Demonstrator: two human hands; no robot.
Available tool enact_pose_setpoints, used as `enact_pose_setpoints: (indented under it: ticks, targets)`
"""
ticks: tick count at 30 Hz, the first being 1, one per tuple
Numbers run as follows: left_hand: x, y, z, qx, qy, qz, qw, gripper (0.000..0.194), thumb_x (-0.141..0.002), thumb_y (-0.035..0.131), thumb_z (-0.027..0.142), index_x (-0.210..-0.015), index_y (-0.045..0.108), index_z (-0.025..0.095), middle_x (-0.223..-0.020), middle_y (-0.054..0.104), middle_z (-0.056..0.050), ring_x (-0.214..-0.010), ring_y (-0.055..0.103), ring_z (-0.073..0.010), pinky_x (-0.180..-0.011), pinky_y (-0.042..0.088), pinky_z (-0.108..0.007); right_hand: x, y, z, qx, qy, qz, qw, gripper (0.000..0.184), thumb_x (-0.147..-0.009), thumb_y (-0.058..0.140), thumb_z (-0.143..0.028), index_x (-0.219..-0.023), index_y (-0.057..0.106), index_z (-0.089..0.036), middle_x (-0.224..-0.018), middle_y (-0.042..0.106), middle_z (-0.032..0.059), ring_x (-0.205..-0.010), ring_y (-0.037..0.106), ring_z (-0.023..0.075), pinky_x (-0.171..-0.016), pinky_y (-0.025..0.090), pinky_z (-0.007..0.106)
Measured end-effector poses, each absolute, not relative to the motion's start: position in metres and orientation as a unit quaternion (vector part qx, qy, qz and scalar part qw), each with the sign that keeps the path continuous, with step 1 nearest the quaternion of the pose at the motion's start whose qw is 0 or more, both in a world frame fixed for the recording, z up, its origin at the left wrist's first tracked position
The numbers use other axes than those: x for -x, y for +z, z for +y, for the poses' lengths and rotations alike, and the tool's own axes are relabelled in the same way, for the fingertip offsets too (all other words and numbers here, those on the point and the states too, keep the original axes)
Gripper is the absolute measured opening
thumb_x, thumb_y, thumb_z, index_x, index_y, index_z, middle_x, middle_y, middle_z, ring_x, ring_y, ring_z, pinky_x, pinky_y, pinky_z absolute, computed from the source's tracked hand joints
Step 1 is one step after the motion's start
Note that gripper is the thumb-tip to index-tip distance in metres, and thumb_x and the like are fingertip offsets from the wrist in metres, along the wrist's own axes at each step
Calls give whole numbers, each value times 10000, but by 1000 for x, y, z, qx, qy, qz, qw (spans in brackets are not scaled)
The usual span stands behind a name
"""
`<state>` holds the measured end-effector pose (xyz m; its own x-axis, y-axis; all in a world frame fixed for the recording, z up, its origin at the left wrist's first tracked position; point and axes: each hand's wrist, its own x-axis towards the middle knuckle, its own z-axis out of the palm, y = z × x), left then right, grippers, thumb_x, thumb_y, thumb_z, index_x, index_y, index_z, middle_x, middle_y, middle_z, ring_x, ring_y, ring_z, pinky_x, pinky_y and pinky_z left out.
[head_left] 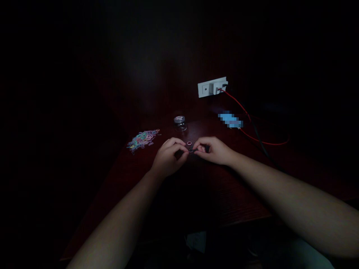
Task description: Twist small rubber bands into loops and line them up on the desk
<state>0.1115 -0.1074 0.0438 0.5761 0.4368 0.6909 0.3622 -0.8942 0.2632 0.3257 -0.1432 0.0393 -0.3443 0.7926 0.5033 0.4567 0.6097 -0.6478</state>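
Note:
My left hand (167, 155) and my right hand (214, 150) meet over a dark red table (224, 194), fingers curled in a pinch. Both pinch a small dark rubber band (191, 150) stretched between their fingertips. A small pink band (189, 143) lies on the table just behind the fingertips. A pile of several coloured rubber bands (143, 139) lies to the left of my left hand. A small glass jar (180, 123) stands behind the hands.
The scene is very dark. A white wall socket (212, 87) with a plugged charger feeds a red cable (246, 127) that runs across the table's right side. A blurred blue object (230, 120) lies near the cable.

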Motion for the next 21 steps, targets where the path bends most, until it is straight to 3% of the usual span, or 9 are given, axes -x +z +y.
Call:
enact_pose_setpoints:
  ticks: [21]
  targets:
    - [-113, 47, -111, -889, 401, 216, 52, 51, -803, 629, 193, -852, 641, 204, -989, 623, -54, -934, 593, -184, -856, 481, -378, -326, 42, -146, 400, 198, -790, 421, 114, -799, 600, -249, -801, 641, -142, -645, 536, -8, -591, 471, 102, -568, 388, 234]
